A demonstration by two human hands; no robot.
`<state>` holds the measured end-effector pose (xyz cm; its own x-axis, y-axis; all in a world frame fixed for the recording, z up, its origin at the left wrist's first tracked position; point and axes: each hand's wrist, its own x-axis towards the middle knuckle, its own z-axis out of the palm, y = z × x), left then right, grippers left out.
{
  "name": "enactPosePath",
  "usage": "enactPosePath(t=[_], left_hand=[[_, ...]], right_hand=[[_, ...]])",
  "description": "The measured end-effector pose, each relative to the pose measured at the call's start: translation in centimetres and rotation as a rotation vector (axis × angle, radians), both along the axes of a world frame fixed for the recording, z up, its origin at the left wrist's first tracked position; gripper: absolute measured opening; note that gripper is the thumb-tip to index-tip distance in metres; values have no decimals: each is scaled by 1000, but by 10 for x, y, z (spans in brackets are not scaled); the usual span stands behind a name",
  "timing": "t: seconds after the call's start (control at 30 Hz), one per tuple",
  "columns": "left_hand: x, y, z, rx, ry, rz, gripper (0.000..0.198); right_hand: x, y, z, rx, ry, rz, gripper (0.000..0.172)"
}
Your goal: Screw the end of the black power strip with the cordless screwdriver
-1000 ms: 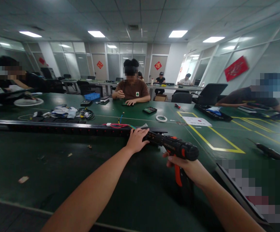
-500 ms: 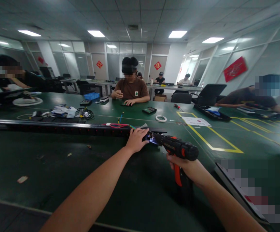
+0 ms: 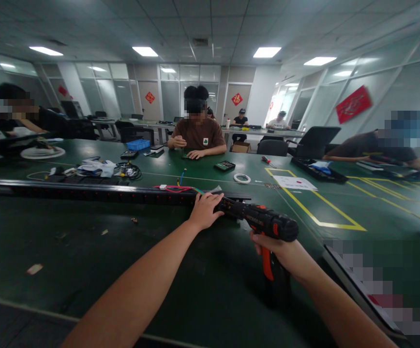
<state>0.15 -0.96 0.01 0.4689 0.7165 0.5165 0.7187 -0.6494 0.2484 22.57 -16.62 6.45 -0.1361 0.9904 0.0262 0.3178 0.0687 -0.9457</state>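
My right hand (image 3: 280,251) grips the handle of a black and orange cordless screwdriver (image 3: 268,226), whose nose points left at the end of a long black power strip (image 3: 86,191) lying across the green table (image 3: 97,251). My left hand (image 3: 205,210) rests on that end of the strip, fingers curled over it right beside the tool's tip. Red, blue and yellow wires (image 3: 175,187) come out of the strip just behind my left hand.
A person in a brown shirt (image 3: 196,134) sits opposite, others work at left (image 3: 17,118) and right (image 3: 377,147). A white tape roll (image 3: 242,178), a paper sheet (image 3: 295,182), a blue bin (image 3: 138,144) and cable clutter (image 3: 97,169) lie beyond the strip. Yellow floor-tape lines (image 3: 319,217) mark the table at right.
A small blue-white light at the screwdriver's nose, on half a second ago, is now off. Both hands hold almost the same place.
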Motion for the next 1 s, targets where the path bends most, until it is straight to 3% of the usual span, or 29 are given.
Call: enactPosePath(t=[1.0], left_hand=[[-1,-1,-1,6,-6,-4,61]], right_hand=[[-3,-2,3,-55,8,-30,28]])
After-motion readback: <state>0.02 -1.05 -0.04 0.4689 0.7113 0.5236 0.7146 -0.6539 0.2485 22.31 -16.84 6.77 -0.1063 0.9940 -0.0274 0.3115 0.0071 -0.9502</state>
